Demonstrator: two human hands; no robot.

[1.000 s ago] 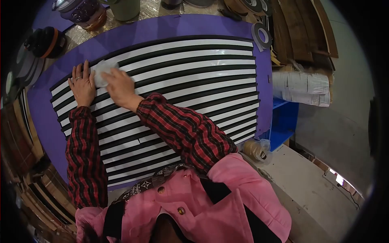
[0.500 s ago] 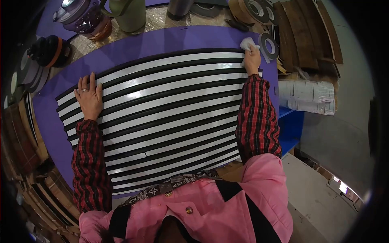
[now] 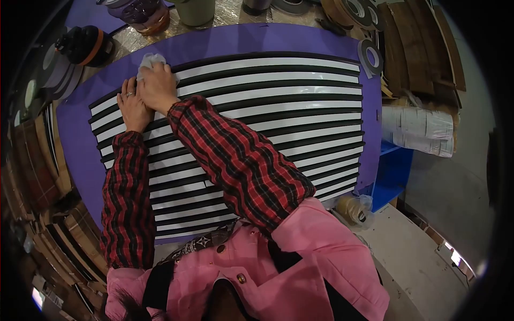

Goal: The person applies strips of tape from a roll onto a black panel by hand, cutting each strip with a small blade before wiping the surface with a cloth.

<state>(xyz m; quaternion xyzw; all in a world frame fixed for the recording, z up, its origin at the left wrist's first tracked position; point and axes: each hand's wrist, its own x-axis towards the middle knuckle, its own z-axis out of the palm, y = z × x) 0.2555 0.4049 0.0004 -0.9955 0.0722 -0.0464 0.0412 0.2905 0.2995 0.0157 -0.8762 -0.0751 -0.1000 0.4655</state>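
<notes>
Several black strips with white bands between them (image 3: 278, 92) lie side by side on a purple tabletop (image 3: 78, 140). At their upper left, my left hand (image 3: 134, 108) rests flat with its fingers spread, a ring on one finger. Right beside it, my right hand (image 3: 158, 89) grips a crumpled white cloth (image 3: 152, 60) near the top edge of the strips. The two hands touch or slightly overlap. Part of the cloth is hidden under the right fingers, and my right forearm covers the middle of the strips.
A roll of grey tape (image 3: 370, 56) lies at the top right corner. Along the back stand a black container with an orange band (image 3: 85, 45), a green container (image 3: 195, 10) and a clear jug (image 3: 142, 16). A wrapped white bundle (image 3: 420, 128) sits at the right.
My right hand has swept from the right end of the strips to the left end, carrying the cloth, and now sits beside my left hand. The view has shifted somewhat.
</notes>
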